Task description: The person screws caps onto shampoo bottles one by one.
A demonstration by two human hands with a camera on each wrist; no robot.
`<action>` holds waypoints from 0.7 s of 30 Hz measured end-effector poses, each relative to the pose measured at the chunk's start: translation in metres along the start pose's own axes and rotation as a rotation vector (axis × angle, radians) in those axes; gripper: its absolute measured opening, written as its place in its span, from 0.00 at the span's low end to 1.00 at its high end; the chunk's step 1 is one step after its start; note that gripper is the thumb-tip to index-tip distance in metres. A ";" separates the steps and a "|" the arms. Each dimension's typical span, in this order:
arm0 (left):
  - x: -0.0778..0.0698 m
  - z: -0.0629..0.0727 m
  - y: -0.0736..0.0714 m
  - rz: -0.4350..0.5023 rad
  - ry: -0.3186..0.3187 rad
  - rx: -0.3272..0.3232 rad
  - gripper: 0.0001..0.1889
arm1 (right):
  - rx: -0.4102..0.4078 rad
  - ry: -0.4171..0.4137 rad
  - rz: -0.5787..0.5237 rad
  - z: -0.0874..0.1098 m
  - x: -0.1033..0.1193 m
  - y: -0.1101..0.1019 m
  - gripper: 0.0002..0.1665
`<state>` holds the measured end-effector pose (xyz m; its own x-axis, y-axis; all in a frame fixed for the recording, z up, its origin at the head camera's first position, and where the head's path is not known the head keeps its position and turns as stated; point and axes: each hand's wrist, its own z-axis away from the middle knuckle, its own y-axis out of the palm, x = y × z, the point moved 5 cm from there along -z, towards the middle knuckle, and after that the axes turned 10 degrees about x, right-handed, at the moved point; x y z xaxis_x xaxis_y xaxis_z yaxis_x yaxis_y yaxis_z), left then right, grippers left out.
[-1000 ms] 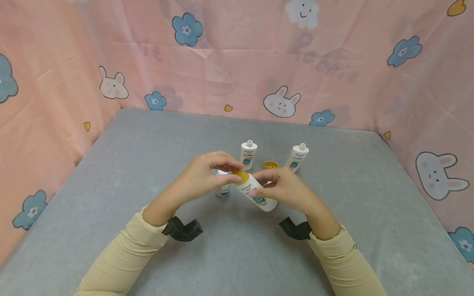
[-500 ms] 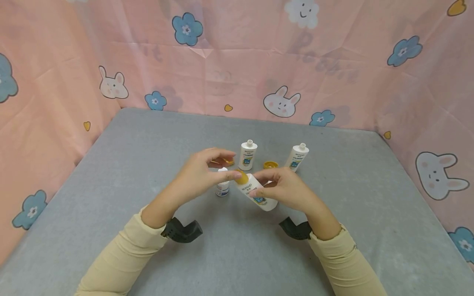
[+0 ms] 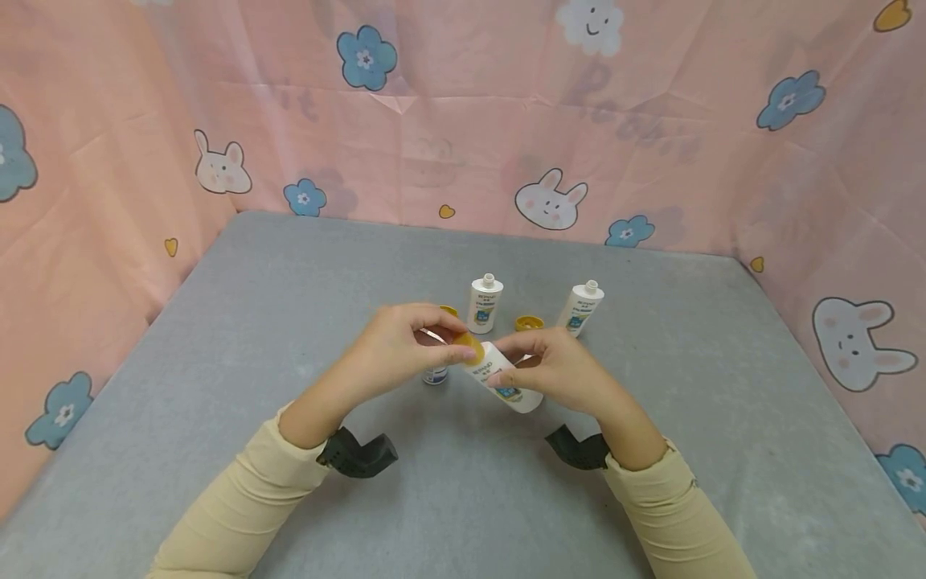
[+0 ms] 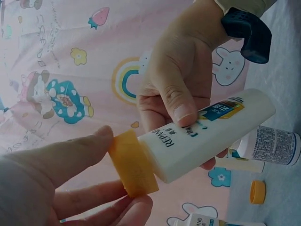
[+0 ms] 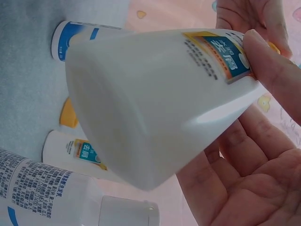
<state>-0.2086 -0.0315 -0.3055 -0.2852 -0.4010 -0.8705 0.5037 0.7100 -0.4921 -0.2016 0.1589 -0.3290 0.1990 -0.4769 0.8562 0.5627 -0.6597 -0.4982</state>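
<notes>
My right hand (image 3: 557,366) grips a white shampoo bottle (image 3: 499,378) by its sides, its neck end tilted up to the left. At that end my left hand (image 3: 405,342) pinches a yellow cap (image 3: 472,347) between thumb and fingers. In the left wrist view the cap (image 4: 134,165) sits against the bottle's shoulder and hides the neck; how tightly it sits I cannot tell. A small white bottle (image 3: 436,375) stands partly hidden behind my left hand. The right wrist view shows the held bottle's rounded base (image 5: 113,108) close up.
Behind the hands stand two white bottles with bare necks, one in the middle (image 3: 485,305) and one at the right (image 3: 581,307). A yellow cap (image 3: 529,322) lies between them; another (image 3: 449,310) shows behind my left hand. A white-capped bottle (image 5: 47,193) appears in the right wrist view.
My left fingers lifted off the cap half a second ago, with the thumb still near it, and have closed on it again. The right hand and bottle have stayed nearly still.
</notes>
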 end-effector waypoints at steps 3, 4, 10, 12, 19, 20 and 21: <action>0.000 0.000 0.000 0.032 0.032 0.036 0.19 | -0.001 0.003 0.007 0.000 0.000 0.000 0.20; 0.000 0.001 -0.001 0.044 0.030 0.042 0.20 | -0.002 0.004 0.008 0.000 0.000 0.000 0.20; 0.001 0.002 -0.003 0.043 -0.042 0.025 0.26 | -0.007 0.013 0.003 0.000 -0.001 0.000 0.20; 0.000 0.001 -0.002 0.015 -0.038 0.021 0.23 | -0.007 0.009 0.002 0.000 -0.001 0.000 0.20; -0.002 0.000 0.002 -0.003 0.048 0.047 0.20 | -0.001 -0.001 0.003 0.000 -0.001 0.000 0.20; -0.002 0.000 0.002 -0.001 0.067 0.055 0.20 | 0.000 -0.001 0.004 0.000 -0.001 0.000 0.20; -0.003 0.000 0.003 0.001 0.087 0.063 0.21 | 0.003 -0.002 0.005 0.000 -0.001 0.000 0.20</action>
<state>-0.2065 -0.0287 -0.3045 -0.3530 -0.3470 -0.8689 0.5532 0.6716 -0.4929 -0.2017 0.1592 -0.3299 0.2033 -0.4788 0.8541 0.5641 -0.6557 -0.5018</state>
